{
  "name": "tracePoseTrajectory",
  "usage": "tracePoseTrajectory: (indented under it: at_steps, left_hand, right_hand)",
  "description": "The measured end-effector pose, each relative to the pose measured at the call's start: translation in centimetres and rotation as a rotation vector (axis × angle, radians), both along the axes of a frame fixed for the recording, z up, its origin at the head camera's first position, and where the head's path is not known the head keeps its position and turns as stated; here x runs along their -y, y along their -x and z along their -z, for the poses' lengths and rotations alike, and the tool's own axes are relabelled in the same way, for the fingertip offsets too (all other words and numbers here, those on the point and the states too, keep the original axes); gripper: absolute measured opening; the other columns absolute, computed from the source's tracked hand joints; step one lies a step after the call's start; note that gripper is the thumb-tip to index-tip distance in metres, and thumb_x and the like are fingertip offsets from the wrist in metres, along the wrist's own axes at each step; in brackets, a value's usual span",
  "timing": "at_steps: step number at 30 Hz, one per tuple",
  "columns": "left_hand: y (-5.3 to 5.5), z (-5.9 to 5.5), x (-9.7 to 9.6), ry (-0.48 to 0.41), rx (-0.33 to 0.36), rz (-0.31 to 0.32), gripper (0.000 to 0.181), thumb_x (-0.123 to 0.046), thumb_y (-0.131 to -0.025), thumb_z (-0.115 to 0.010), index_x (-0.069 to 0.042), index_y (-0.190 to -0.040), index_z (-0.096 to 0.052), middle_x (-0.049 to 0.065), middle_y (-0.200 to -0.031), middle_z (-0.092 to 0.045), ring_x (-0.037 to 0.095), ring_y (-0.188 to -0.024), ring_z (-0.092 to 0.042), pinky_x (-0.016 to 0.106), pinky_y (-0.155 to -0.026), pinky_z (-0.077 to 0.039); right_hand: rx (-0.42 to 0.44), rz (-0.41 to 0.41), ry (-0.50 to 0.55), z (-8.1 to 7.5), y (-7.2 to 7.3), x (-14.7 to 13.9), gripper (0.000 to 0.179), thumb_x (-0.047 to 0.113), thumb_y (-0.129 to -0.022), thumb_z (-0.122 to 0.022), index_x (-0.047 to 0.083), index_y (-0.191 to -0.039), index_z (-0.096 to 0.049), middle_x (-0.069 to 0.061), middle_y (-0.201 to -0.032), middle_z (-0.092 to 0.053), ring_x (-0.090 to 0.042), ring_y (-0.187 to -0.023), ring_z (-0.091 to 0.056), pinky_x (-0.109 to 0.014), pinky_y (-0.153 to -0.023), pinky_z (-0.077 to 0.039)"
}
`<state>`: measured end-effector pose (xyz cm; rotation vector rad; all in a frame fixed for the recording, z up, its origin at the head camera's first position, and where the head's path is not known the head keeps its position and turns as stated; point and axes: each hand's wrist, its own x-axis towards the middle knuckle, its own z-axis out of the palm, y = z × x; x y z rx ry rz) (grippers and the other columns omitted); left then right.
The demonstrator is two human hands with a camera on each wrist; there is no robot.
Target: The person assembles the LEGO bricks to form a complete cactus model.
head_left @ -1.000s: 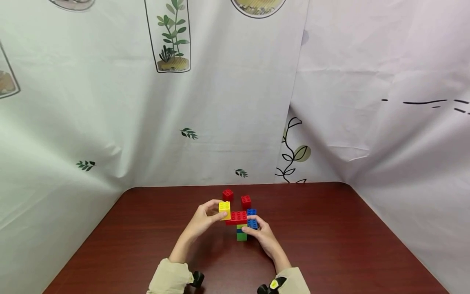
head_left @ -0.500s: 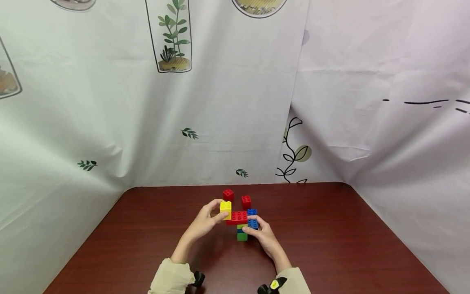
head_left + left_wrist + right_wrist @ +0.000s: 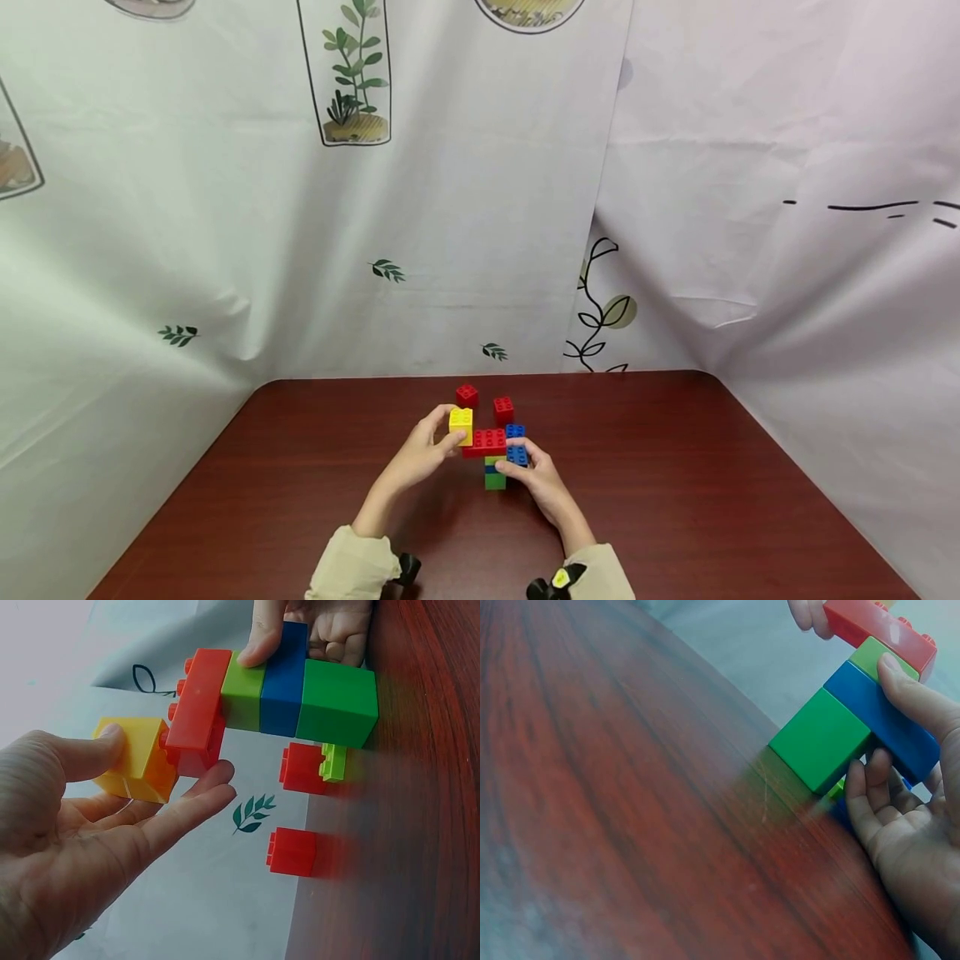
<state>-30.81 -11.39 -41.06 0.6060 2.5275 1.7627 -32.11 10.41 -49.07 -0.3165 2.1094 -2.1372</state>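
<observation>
My left hand (image 3: 418,458) pinches a yellow toy brick (image 3: 461,423) between thumb and fingers. The yellow brick sits over the left end of a long red brick (image 3: 489,440), the top of a stack. Under the red one come a light green brick (image 3: 241,703), a long blue brick (image 3: 282,694) and a green brick (image 3: 337,701) at the bottom. The right hand (image 3: 538,482) grips this stack, its thumb on the light green brick and its fingers curled behind the blue one. In the right wrist view, the left fingertips (image 3: 810,615) show beside the red brick.
Two red bricks (image 3: 467,395) stand farther back on the dark wooden table (image 3: 300,467). Another blue brick (image 3: 515,430) shows just behind the stack. A small light green brick (image 3: 334,763) overlaps one red brick in the left wrist view. Printed cloth (image 3: 450,208) hangs behind the table.
</observation>
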Motion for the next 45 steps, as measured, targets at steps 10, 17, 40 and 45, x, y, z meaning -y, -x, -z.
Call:
tracePoseTrajectory:
  at_steps: [10, 17, 40, 45]
  left_hand:
    - [0.19, 0.25, 0.00, 0.002, -0.011, 0.005, 0.046, -0.018, -0.097, -0.059, 0.001, -0.135, -0.042, 0.022, -0.119, -0.054, 0.025, -0.097, -0.064, 0.045, -0.088, -0.056]
    - [0.31, 0.17, 0.06, 0.019, -0.043, 0.024, 0.044, -0.016, -0.098, -0.057, 0.002, -0.134, -0.040, 0.022, -0.119, -0.052, 0.026, -0.103, -0.057, 0.046, -0.092, -0.055]
    - [0.54, 0.74, 0.29, -0.040, -0.003, 0.085, 0.045, -0.017, -0.097, -0.059, 0.002, -0.133, -0.039, 0.023, -0.118, -0.052, 0.025, -0.098, -0.061, 0.043, -0.091, -0.055]
    - [0.61, 0.83, 0.28, -0.049, -0.020, 0.102, 0.044, -0.015, -0.097, -0.058, 0.002, -0.133, -0.040, 0.024, -0.117, -0.052, 0.026, -0.097, -0.062, 0.044, -0.091, -0.055]
  right_hand:
    - [-0.002, 0.010, 0.007, -0.38, -0.11, 0.17, 0.042, 0.018, -0.092, -0.067, 0.002, -0.128, -0.053, 0.000, -0.109, -0.065, -0.011, -0.093, -0.061, -0.025, -0.086, -0.050]
    - [0.001, 0.000, 0.016, -0.59, -0.03, 0.33, 0.042, 0.016, -0.091, -0.068, 0.001, -0.127, -0.053, -0.001, -0.108, -0.065, -0.011, -0.092, -0.061, -0.024, -0.085, -0.050]
    - [0.011, 0.016, 0.012, -0.47, -0.21, 0.18, 0.043, 0.018, -0.091, -0.068, 0.001, -0.128, -0.053, 0.000, -0.108, -0.065, -0.010, -0.092, -0.061, -0.023, -0.085, -0.050]
    - [0.012, 0.019, 0.005, -0.54, -0.26, 0.17, 0.043, 0.018, -0.090, -0.069, 0.002, -0.127, -0.054, -0.001, -0.109, -0.065, -0.011, -0.093, -0.061, -0.024, -0.086, -0.050]
